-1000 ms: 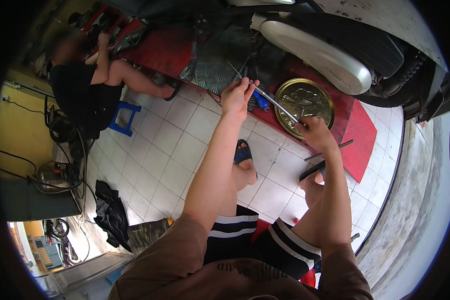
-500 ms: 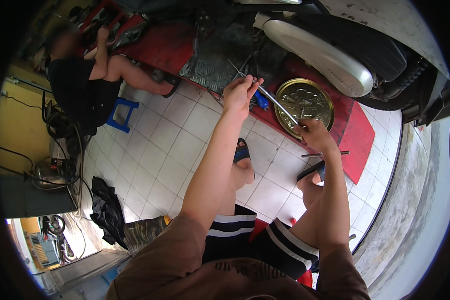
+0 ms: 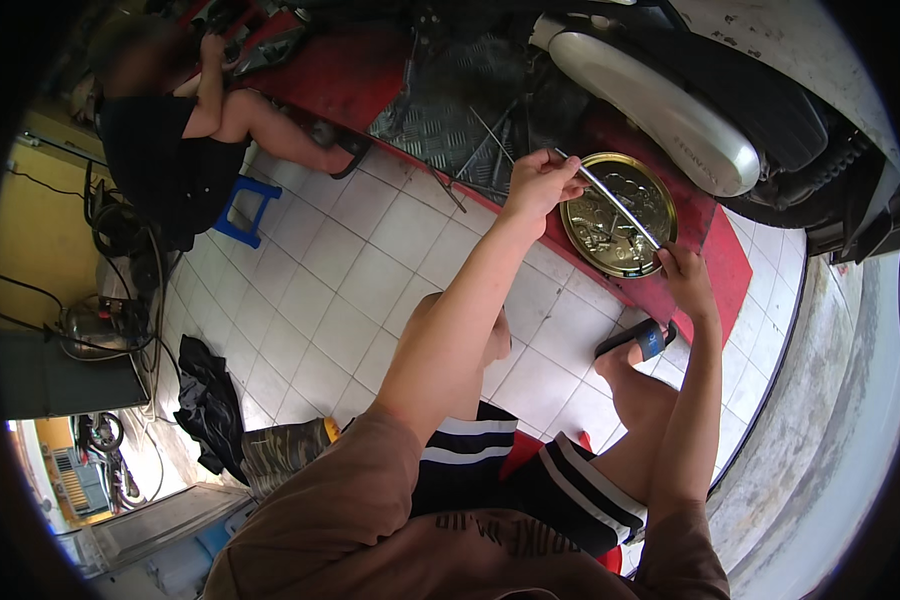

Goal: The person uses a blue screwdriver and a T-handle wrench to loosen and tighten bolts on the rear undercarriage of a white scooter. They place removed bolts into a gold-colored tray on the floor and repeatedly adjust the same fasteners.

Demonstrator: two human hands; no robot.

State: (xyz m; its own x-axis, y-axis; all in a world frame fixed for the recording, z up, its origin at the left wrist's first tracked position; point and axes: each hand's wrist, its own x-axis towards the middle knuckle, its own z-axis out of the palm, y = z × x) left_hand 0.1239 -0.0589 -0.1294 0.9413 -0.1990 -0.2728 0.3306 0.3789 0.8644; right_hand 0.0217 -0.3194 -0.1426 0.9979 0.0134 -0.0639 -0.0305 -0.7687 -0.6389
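Observation:
A long shiny T-handle wrench slants across the view above the tray, held between my two hands. My left hand has its fingers closed around the upper left end of the shaft. My right hand grips the lower right end; the crossbar cannot be made out there. Beneath the shaft, a round gold-coloured tray with small metal parts sits on the red platform. A thin metal rod lies beyond my left hand, its near end hidden.
A motorcycle with a pale side cover stands on the platform's dark tread plate. At the left, another person works at the bench near a blue stool. A black cloth lies on the tiled floor.
Both hands and the wrench have shifted right, so the shaft now crosses over the tray. The crossbar and a blue handle, seen before, are out of sight. My left foot is now hidden.

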